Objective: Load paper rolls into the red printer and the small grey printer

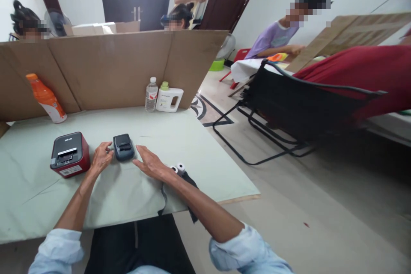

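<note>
A small dark portable printer (pixel 123 147) lies on the pale green tablecloth (pixel 109 199), between my two hands. My left hand (pixel 102 157) is at its left side with the fingers bent and apart; whether a fingertip touches it I cannot tell. On the other side, my right hand (pixel 150 162) is open, thumb and fingers apart, just short of the printer. A larger red and black label printer (pixel 69 155) stands to the left of my left hand. Two white paper rolls (pixel 180 168) and a black strap (pixel 190 178) are partly hidden behind my right forearm.
A cardboard screen (pixel 115 68) rises along the table's far edge. Before it stand an orange bottle (pixel 46 98), leaning in view, a clear water bottle (pixel 151 94) and a white jug (pixel 169 97). A black folding chair (pixel 302 107) is at the right. Several people are beyond.
</note>
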The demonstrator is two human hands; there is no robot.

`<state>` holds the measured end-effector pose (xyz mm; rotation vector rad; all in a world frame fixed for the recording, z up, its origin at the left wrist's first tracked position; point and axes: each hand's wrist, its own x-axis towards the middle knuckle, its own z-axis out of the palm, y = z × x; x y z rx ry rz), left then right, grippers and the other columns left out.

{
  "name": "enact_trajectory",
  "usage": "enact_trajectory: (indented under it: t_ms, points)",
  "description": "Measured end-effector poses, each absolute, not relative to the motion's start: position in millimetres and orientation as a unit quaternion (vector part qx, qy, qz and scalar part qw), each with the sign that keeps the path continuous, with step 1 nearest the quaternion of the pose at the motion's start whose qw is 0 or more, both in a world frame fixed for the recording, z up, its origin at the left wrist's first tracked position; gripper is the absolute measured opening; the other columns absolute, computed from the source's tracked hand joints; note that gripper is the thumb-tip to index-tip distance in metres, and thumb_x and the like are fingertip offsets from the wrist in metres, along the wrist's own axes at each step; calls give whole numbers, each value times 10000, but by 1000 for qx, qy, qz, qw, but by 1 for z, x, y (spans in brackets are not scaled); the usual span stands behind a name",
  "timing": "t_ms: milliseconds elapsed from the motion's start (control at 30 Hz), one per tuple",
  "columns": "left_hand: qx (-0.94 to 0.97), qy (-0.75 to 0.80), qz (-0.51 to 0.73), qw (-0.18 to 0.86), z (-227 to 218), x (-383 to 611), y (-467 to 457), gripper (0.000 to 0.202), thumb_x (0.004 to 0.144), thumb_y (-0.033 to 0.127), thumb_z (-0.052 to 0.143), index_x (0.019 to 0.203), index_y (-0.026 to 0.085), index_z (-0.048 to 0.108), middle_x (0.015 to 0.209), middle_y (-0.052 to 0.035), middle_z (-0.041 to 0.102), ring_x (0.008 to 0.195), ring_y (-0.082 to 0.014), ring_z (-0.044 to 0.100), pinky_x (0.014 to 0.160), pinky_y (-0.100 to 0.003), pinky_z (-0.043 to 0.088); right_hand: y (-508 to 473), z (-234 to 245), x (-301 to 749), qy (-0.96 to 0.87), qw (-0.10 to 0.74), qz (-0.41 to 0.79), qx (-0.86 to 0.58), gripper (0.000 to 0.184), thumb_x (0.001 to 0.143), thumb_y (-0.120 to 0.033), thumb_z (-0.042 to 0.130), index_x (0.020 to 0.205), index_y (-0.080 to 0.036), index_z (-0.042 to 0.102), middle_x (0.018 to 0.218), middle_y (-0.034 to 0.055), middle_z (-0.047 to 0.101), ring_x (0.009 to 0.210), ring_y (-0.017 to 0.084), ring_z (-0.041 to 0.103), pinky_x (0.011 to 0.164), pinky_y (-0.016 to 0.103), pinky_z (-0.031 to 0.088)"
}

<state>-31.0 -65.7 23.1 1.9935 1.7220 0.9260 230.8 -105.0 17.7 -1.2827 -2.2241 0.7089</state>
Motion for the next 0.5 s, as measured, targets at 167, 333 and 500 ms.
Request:
enact_trajectory:
  t_ms: [167, 333, 500]
  points:
    - [695, 612, 316, 203, 15, -30, -58, 455, 777, 165, 635, 1215, 187, 755, 1106, -73, 803, 920, -229, 756, 869, -340, 619, -113, 12, 208, -777, 206, 301, -513, 783, 994, -347, 588, 1655, -111, 240, 1629, 261, 418, 1520, 340, 430, 1232, 518, 376]
    - [686, 618, 315, 220, 12, -31, -50, 455, 779, 184, 619, 1210, 168, 765, 1122, -80, 814, 976, -245, 767, 924, -346, 613, -147, 29, 208, -796, 202, 225, -524, 752, 1011, -327, 574, 1643, -57, 270, 1674, 296, 333, 1575, 375, 335, 1241, 562, 361]
    - [676, 623, 329, 216, 2, -30, -43, 487, 801, 233, 577, 1256, 146, 727, 1181, -117, 795, 1089, -280, 748, 1046, -421, 567, -201, 41, 214, -832, 229, 124, -490, 666, 1005, -303, 615, 1608, -134, 388, 1644, 228, 432, 1513, 338, 438, 1231, 539, 393]
